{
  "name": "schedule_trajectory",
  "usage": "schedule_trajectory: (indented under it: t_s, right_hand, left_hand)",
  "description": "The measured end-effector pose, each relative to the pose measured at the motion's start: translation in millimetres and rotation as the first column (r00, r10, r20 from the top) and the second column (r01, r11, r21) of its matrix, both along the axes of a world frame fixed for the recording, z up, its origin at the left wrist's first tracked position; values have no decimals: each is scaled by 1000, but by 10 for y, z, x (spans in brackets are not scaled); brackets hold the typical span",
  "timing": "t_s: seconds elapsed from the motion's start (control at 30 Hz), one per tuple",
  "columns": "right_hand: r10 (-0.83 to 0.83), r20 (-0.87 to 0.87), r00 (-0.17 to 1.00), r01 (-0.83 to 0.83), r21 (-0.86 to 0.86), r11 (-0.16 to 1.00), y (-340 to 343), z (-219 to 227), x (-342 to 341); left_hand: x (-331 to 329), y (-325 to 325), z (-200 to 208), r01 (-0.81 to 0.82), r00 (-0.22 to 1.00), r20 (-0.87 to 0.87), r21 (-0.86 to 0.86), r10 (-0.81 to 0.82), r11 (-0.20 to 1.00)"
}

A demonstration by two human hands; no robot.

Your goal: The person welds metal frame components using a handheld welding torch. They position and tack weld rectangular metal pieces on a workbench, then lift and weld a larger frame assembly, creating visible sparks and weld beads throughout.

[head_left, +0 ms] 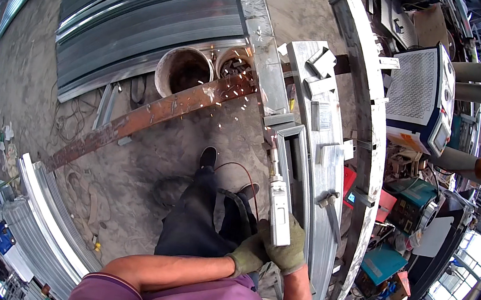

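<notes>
Hot work in hand, as we judge it: sparks (224,90) scatter to the far left of the tool tip, over a rust-brown beam (154,109) and two buckets (166,70). Our right hand (290,247) is closed about the white handheld tool (281,213); our left hand (250,254) is bunched beside it — whether its fingers grip the tool, we cannot tell.

Tool position: right of centre, pointing far, its tip close beside a grey steel frame piece (291,130); contact unclear. The next move, we judge, calls for a steady wrist and an even tip angle.

Appearance: long, boxy white body — narrow, brassy nozzle (275,156) at the far end, darker toward its tip.
</notes>
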State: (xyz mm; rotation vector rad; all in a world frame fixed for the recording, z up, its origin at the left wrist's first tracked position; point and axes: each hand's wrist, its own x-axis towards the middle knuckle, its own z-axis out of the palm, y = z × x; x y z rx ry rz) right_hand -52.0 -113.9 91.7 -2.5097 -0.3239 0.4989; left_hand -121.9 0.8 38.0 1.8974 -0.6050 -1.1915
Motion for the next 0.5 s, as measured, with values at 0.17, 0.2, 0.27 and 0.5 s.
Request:
schedule_trajectory:
  t_s: [0.17,0.2,0.27,0.5]
  right_hand:
    - [124,-53,991,-112,199,974,128,-50,27]
    - [94,-143,985,-76,124,989,194,32,24]
    - [65,-184,981,-40,137,990,313,152,89]
    - [-318,-195,928,352,170,921,-93,230,-338]
  left_hand:
    - [-356,201,-65,-377,926,-3,-62,377,924]
    - [-305,286,-74,-142,990,-5,42,143,989]
    - [-586,359,-308,-374,927,6,-69,376,925]
    - [6,553,-184,-872,381,-623,3,684,489]
